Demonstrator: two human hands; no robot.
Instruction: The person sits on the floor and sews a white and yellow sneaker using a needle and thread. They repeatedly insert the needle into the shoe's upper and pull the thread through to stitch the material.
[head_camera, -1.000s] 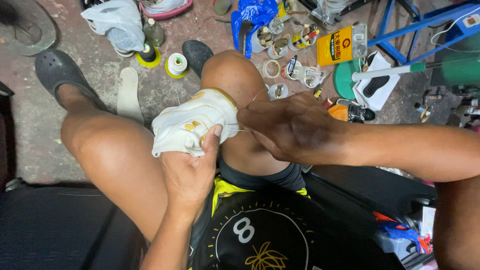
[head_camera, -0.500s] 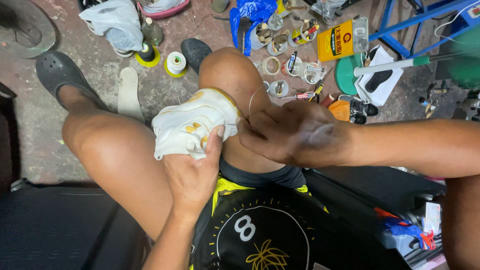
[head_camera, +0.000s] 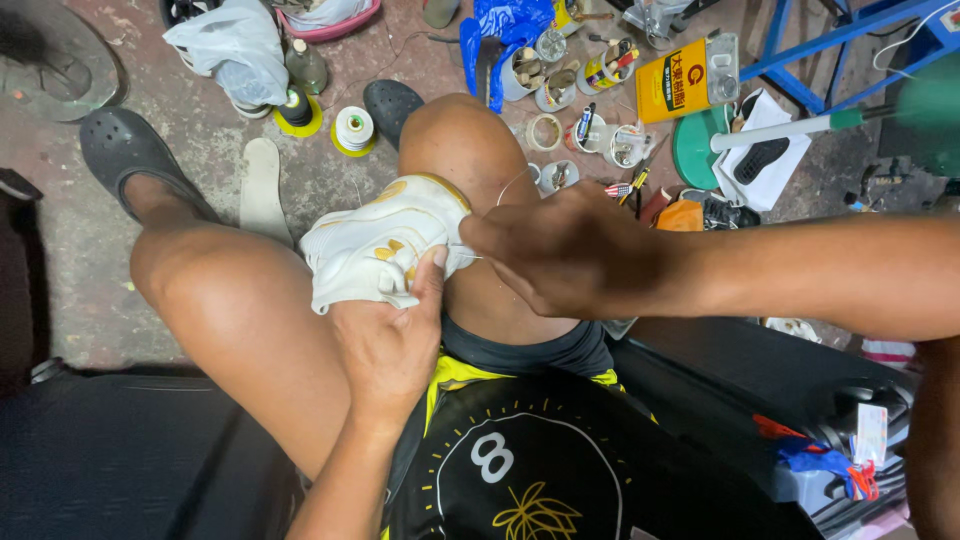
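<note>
Left hand (head_camera: 385, 335) grips the white shoe (head_camera: 385, 245) from below, thumb up at 12 o'clock pressed on the shoe's side, other fingers curled under the fabric, closed on it. Shoe sits wedged between the two bare knees, centre frame, resting against the right knee (head_camera: 470, 150); white with yellow marks, its edge bunched in the left palm.

Right hand (head_camera: 560, 250) comes in from 3 o'clock, fingertips pinched together at the shoe's right edge, touching it. A thin thread (head_camera: 512, 182) loops up from that pinch toward 12 o'clock (whatever it pinches is too small to see; can't tell if a needle is there).

Floor clutter: at 11 o'clock of the shoe a flat pale insole (head_camera: 262, 195) lies on the concrete, beside it a spool of white thread (head_camera: 353, 130) on a yellow base and a dark spool (head_camera: 296, 110) likewise. Black clog (head_camera: 125, 155) on the left foot at 10 o'clock; a second clog (head_camera: 392, 102) at 12. At 1 o'clock several small tins (head_camera: 560, 85) with tools, a yellow glue can (head_camera: 685, 80), a blue plastic bag (head_camera: 505, 25). White plastic bag (head_camera: 235, 50) at 11. Blue metal frame (head_camera: 850, 30) at 2 o'clock, well apart from the hands.
</note>
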